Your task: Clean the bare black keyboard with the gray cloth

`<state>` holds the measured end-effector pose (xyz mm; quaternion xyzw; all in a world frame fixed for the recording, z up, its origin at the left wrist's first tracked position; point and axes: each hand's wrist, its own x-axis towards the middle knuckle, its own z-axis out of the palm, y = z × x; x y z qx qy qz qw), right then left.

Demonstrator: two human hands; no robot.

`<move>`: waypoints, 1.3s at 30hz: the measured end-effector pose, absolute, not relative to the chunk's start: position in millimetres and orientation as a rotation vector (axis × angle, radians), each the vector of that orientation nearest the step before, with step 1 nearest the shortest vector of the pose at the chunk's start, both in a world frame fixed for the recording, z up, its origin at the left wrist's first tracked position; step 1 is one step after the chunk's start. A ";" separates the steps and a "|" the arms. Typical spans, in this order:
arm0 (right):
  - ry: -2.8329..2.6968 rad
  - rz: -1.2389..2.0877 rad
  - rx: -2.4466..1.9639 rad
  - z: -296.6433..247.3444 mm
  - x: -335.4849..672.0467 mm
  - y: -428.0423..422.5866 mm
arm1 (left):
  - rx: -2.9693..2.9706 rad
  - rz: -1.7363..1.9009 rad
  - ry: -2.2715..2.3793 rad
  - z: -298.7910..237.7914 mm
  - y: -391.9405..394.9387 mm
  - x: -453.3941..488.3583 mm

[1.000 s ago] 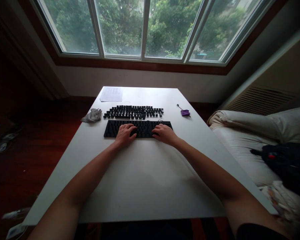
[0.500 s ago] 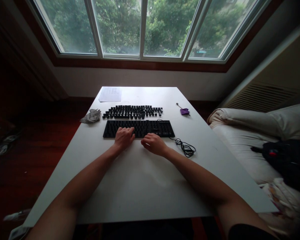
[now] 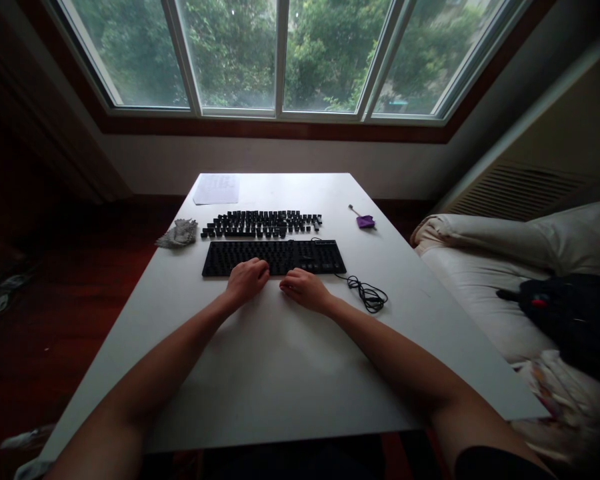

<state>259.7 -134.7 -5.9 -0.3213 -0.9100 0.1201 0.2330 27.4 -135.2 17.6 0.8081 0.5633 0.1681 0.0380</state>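
A black keyboard base (image 3: 290,256) lies across the middle of the white table (image 3: 280,373). Behind it, several loose black keycaps (image 3: 263,224) are laid out in rows. My left hand (image 3: 247,281) rests at the keyboard's near edge with its fingers curled loosely and nothing in them. My right hand (image 3: 305,289) lies on the table just in front of the keyboard, fingers bent and slightly apart, holding nothing. The keyboard's black cable (image 3: 366,295) lies coiled to the right of my right hand.
A purple keycap puller (image 3: 365,221) sits at the back right, a sheet of paper (image 3: 217,189) at the back left, a grey cloth (image 3: 179,234) at the left edge. A bed with a black bag (image 3: 570,313) stands to the right; windows fill the far wall.
My right hand came off the keyboard's right part and moved left and nearer, onto the table. The coiled cable came into sight. My left hand drew back slightly to the near edge.
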 end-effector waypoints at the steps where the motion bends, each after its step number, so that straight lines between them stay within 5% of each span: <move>1: -2.494 0.338 -0.880 -6.0 259.3 -135.2 | 2.492 0.494 1.716 19.8 -136.4 28.0; 11: -2.398 0.496 -0.887 -5.9 258.9 -135.7 | 2.339 0.643 1.668 29.2 -133.7 27.4; 26: -1.688 1.300 -1.076 -18.6 266.0 -114.7 | 1.978 1.151 1.051 7.5 -127.6 39.7; 39: -1.760 1.328 -0.995 -13.7 261.6 -120.5 | 1.716 1.180 1.028 -5.7 -125.2 44.5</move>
